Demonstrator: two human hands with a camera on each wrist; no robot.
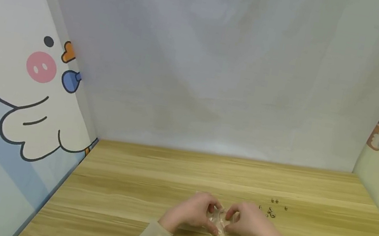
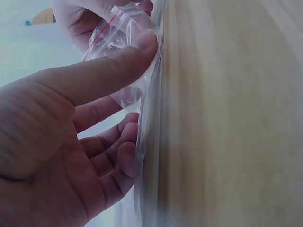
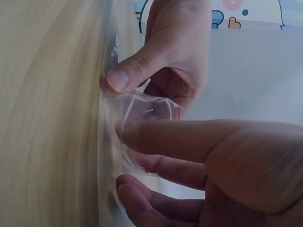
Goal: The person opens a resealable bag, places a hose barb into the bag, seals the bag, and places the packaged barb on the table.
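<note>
A small clear zip bag (image 1: 219, 220) with a red line along one edge lies between my two hands, low over the table. My left hand (image 1: 198, 211) holds its left side; in the left wrist view the thumb lies on the crinkled plastic (image 2: 130, 47) and the other fingers are bent beneath. On the other side my right hand (image 1: 250, 222) grips the bag between thumb and fingers, the clear film (image 3: 150, 109) standing up between the hands in the right wrist view. What the bag contains, if anything, cannot be made out. Clear plastic also lies flat on the tabletop under the hands.
Several small metal pieces (image 1: 270, 211) lie scattered on the wood-grain table (image 1: 124, 190), beyond and right of my right hand. A pale curtain (image 1: 219, 77) hangs along the back edge. Printed walls (image 1: 10, 63) stand at both sides.
</note>
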